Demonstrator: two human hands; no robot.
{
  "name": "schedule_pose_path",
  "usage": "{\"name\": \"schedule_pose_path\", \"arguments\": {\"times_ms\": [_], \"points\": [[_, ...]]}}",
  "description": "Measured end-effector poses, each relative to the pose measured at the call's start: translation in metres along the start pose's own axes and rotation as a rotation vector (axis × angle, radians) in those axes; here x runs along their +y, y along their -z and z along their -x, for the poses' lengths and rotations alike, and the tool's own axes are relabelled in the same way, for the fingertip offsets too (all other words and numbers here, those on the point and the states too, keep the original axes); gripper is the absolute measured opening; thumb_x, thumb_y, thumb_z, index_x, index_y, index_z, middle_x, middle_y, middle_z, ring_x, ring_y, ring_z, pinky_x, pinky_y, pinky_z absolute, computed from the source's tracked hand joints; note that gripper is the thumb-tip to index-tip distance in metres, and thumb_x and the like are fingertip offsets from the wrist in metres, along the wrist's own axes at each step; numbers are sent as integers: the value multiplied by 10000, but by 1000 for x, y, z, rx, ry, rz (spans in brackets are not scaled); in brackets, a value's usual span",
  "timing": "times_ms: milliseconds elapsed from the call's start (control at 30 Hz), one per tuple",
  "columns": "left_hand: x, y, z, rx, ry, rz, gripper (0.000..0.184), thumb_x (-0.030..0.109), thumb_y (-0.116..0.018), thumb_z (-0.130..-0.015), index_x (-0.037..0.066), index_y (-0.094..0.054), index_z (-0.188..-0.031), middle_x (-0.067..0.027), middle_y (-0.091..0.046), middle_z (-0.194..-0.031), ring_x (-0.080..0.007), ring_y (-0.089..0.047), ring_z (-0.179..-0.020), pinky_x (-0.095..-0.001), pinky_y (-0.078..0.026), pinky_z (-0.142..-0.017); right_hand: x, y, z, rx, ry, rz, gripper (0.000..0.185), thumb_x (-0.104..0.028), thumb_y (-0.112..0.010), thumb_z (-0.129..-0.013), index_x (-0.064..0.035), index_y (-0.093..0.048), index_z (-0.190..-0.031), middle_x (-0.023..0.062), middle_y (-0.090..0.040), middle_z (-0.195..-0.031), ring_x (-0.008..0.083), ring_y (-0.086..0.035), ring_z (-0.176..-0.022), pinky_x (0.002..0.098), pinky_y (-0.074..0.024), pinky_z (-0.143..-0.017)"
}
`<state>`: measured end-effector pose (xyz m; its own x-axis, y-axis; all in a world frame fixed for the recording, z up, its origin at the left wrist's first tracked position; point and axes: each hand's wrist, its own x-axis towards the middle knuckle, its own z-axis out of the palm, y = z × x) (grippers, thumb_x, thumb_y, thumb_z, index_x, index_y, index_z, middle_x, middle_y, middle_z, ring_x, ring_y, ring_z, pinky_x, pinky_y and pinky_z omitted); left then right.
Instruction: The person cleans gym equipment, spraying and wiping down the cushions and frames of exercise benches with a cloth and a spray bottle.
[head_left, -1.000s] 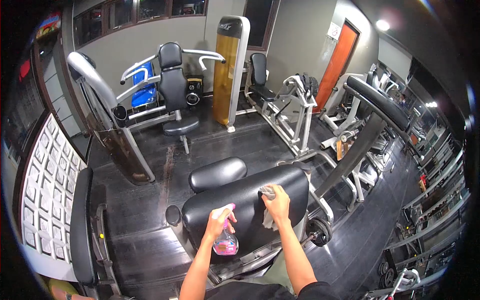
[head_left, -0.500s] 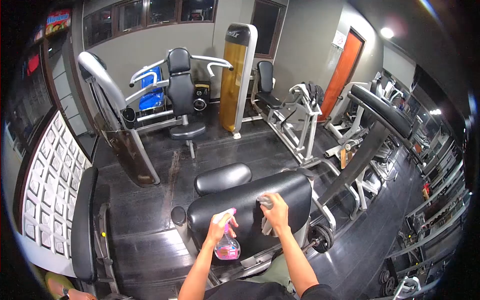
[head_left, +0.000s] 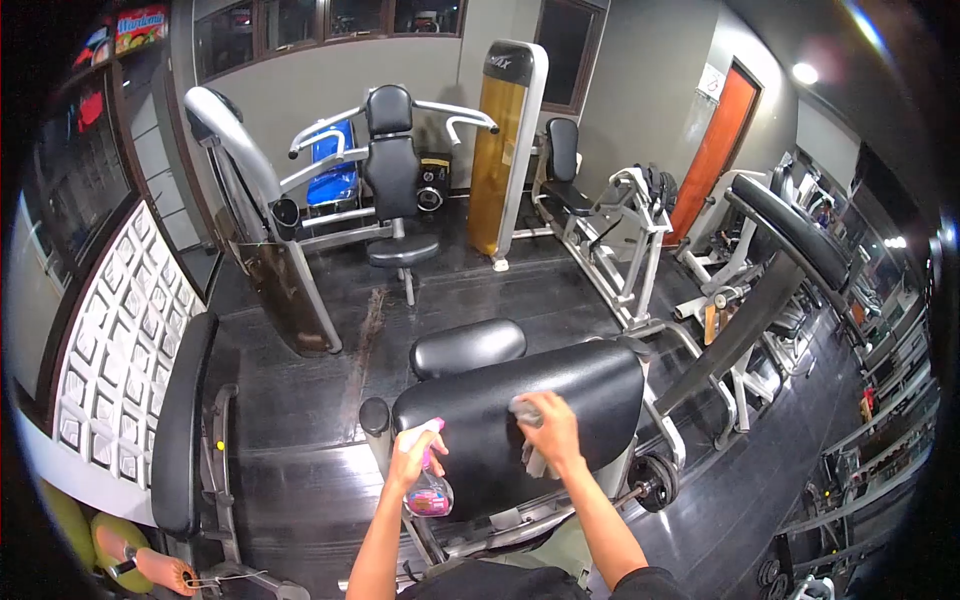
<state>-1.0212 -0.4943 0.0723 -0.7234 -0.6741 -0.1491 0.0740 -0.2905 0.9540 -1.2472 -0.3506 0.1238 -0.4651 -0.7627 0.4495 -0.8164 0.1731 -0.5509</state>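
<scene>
The left hand (head_left: 413, 455) holds a spray bottle (head_left: 430, 500) over the near left part of a large black pad (head_left: 600, 385). Its fingers are curled round the pink-and-white spray head, so the top of the bottle sits within the grasp while the clear body, with its pink label, hangs below on the near side of the fingers, roughly upright. Whether the bottle touches the pad cannot be told.

The right hand (head_left: 553, 432), to the right of the bottle and apart from it, has a grey cloth (head_left: 527, 411) bunched in narrowly set fingers. One part of the cloth shows past the fingertips on the left, and another hangs down on the near side, below the hand. The cloth is at the middle of the pad; the hand hides how much of it touches.

A smaller black pad (head_left: 468, 347) sits just beyond the large one, toward the left. Weight plates (head_left: 655, 482) are near the right end, and farther off a black seat (head_left: 403, 250) stands over the dark floor (head_left: 470, 292)
</scene>
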Motion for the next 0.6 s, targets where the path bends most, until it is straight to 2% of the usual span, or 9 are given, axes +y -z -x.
{"name": "schedule_pose_path", "arguments": {"times_ms": [67, 133, 200, 333, 467, 600], "points": [[-10, 7, -3, -23, -9, -9, 392, 286, -478, -987, -74, -627, -937, -162, -651, -728, -236, -615, -435, -321, -515, -418, 10, 1, -11, 69, -136, -25, 372, -56, -774, -681, -138, -678, -1031, 84, -660, -1019, 310, -634, -970, 402, -517, -850], [-12, 9, 0, -51, -13, -18, 399, 287, -470, -987, -72, -624, -903, -164, -650, -729, -237, -616, -436, -325, -518, -421, 7, -5, -17, 100, -139, -6, 373, -55, -780, -678, -124, -672, -1028, 99, -657, -1015, 315, -639, -973, 404, -514, -851], [-10, 9, -1, -55, -25, 3, 377, 285, -501, -963, -45, -638, -845, -125, -657, -704, -223, -626, -443, -284, -480, -424, -3, -19, -19, 112, -125, 13, 381, -57, -782, -674, -130, -668, -1030, 94, -654, -1028, 319, -634, -984, 403, -512, -852], [-11, 13, 0, -72, -24, 63, 372, 265, -493, -963, -55, -634, -838, -136, -658, -710, -224, -626, -446, -292, -495, -430, -24, -30, -1, 3, 42, -12, 433, -40, -768, -661, -170, -658, -1059, 33, -630, -1061, 290, -610, -969, 400, -519, -848], [-19, 21, -1, -119, -35, 154, 377, 269, -492, -974, -76, -622, -894, -161, -659, -741, -230, -619, -444, -312, -517, -436, -11, -10, 11, -165, 152, 13, 486, -43, -763, -647, -203, -673, -1096, 22, -629, -1060, 273, -613, -959, 389, -532, -832], [-23, 23, -1, -142, -32, 210, 395, 287, -492, -987, -92, -593, -1029, -178, -656, -773, -234, -605, -436, -335, -532, -445, 5, -2, -19, -10, 44, 47, 388, -57, -776, -665, -160, -691, -1029, 72, -661, -1014, 304, -640, -975, 409, -528, -833]]}}
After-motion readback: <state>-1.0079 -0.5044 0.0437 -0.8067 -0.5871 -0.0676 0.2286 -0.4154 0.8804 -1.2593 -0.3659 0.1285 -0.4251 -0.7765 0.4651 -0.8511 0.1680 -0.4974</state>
